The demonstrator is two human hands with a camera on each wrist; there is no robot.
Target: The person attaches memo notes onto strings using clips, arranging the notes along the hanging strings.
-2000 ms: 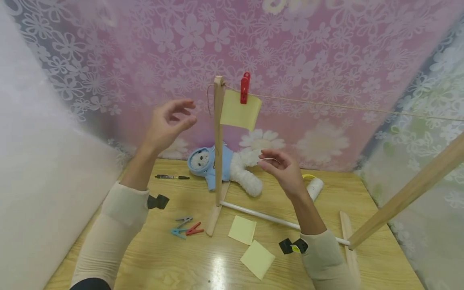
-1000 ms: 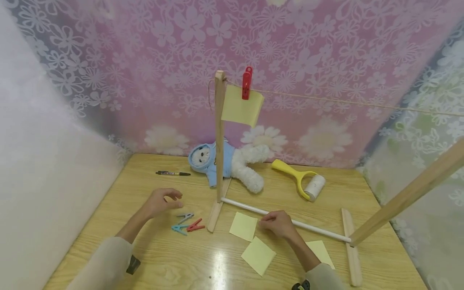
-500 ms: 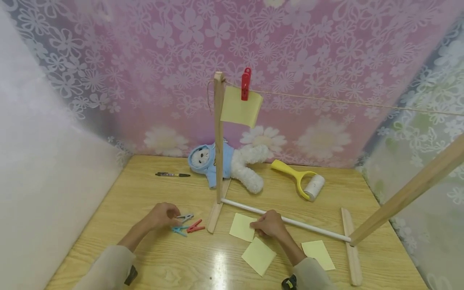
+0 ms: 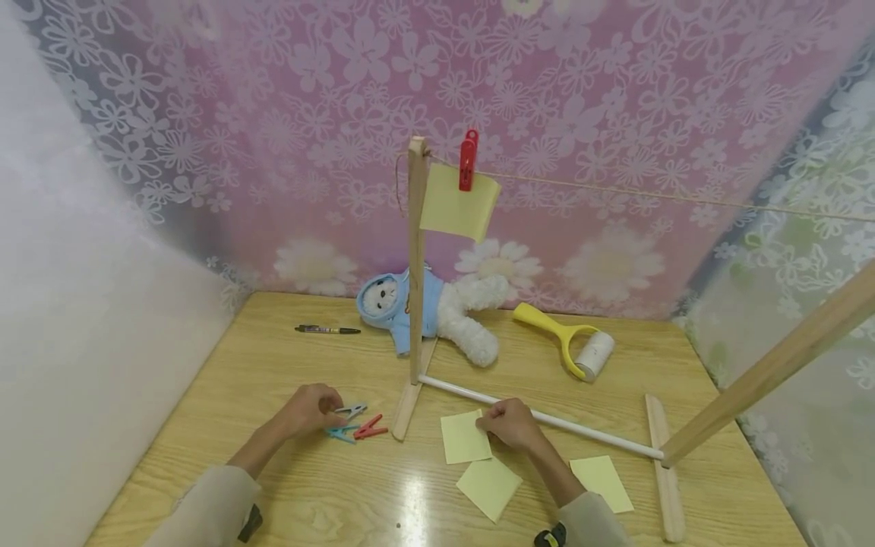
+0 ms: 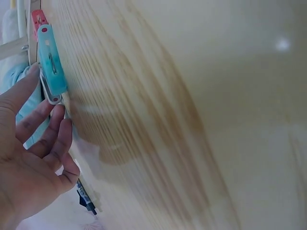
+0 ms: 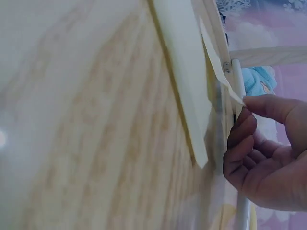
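Note:
My left hand (image 4: 311,412) is at a grey clothespin (image 4: 352,411), its thumb and index finger on either side of the handle ends. A light-blue clothespin (image 5: 52,60) lies right beside it, and a red clothespin (image 4: 370,427) just to the right. My right hand (image 4: 510,422) pinches the corner of a yellow sticky note (image 4: 465,438) between thumb and forefinger; in the right wrist view the pinched corner is lifted. Below it another yellow note (image 4: 489,490) lies flat on the table. A third note (image 4: 601,484) is partly behind my right forearm.
A wooden post (image 4: 415,262) and a slanting post (image 4: 772,365) hold a string (image 4: 615,191); a red clothespin (image 4: 468,161) clips a yellow note (image 4: 459,205) there. A white bar (image 4: 588,431) joins the feet. Behind are a plush toy (image 4: 427,304), pen (image 4: 328,330) and yellow-handled roller (image 4: 557,330).
Both hands came down from beside the upright post to the table. My left hand reached the grey clothespin. My right hand took the upper note by its corner and turned it slightly.

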